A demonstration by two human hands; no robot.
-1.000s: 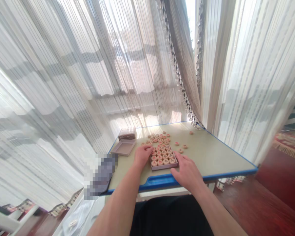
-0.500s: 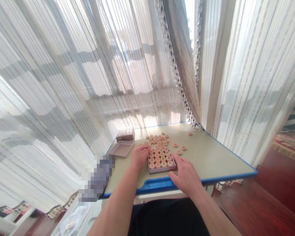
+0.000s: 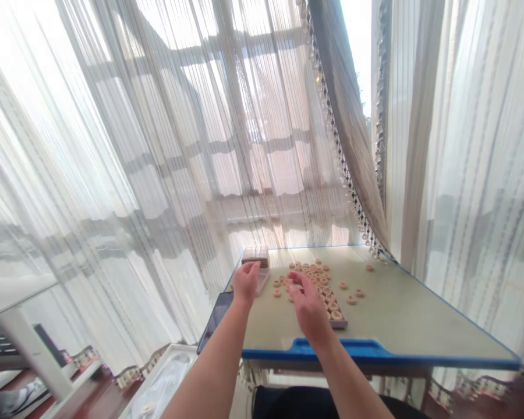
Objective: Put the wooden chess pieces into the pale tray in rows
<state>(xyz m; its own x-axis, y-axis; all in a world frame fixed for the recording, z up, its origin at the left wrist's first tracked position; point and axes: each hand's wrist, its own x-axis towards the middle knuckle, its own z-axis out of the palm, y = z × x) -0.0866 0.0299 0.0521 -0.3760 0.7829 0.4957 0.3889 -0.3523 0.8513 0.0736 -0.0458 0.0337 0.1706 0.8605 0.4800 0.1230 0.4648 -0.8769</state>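
My left hand (image 3: 245, 284) is at the shallow, pale box lid (image 3: 263, 281) on the table's left side. Its thumb and fingers are pinched together at the lid's far edge, and the hand hides much of the lid. My right hand (image 3: 310, 307) hovers with bent fingers, thumb and forefinger apart, nothing visible between them. It covers part of the small box (image 3: 339, 324), which is filled with rows of round xiangqi pieces (image 3: 336, 315). Loose pieces (image 3: 318, 269) lie in a cluster behind that box.
A folded stack (image 3: 255, 255) stands behind the lid. A few single pieces (image 3: 359, 293) lie to the right. A dark tablet-like slab (image 3: 215, 319) rests at the table's left edge. The table (image 3: 402, 314) has a blue rim with a blue tray at the front; curtains hang behind.
My left hand has left the side of the filled box and moved left to the lid. The right hand has shifted left, across the box. The view has turned left.
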